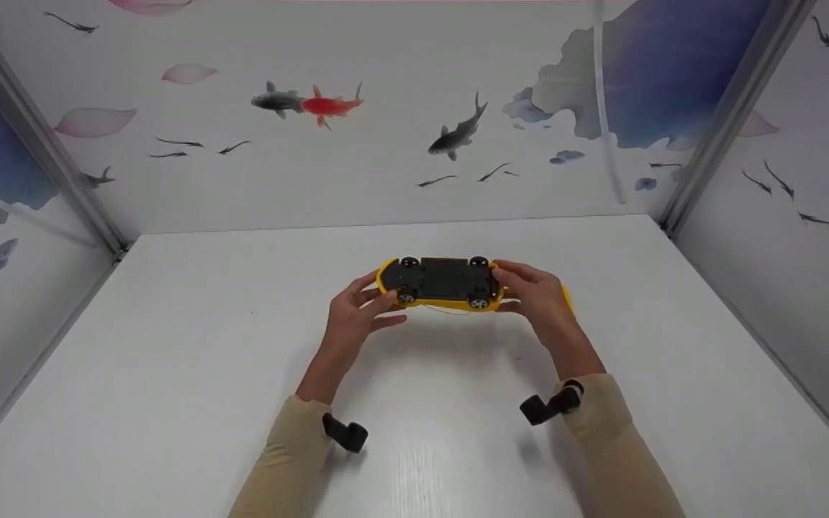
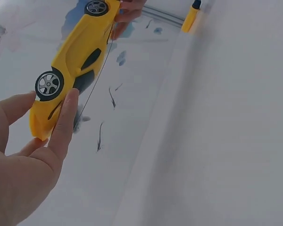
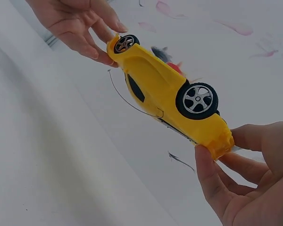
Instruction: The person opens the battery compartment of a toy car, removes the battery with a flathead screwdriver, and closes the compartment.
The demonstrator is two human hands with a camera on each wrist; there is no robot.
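A yellow toy car (image 1: 447, 279) is held up above the table, its black underside and wheels turned toward the head view. My left hand (image 1: 353, 309) grips one end, with the thumb by a wheel. At the other end, my right hand (image 1: 540, 298) pinches the body between thumb and fingers. Both wrist views show the yellow side of the car (image 3: 151, 80), with dark windows and silver-spoked wheels. From the car runs a thin wire (image 3: 127, 101), curving loosely beside the roof.
Behind my right hand lies a slim yellow object with a black end (image 2: 190, 19); its kind is unclear. The white tabletop (image 1: 191, 374) is bordered by walls (image 1: 386, 173) printed with fish and petals. Metal posts (image 1: 738, 108) stand in the corners.
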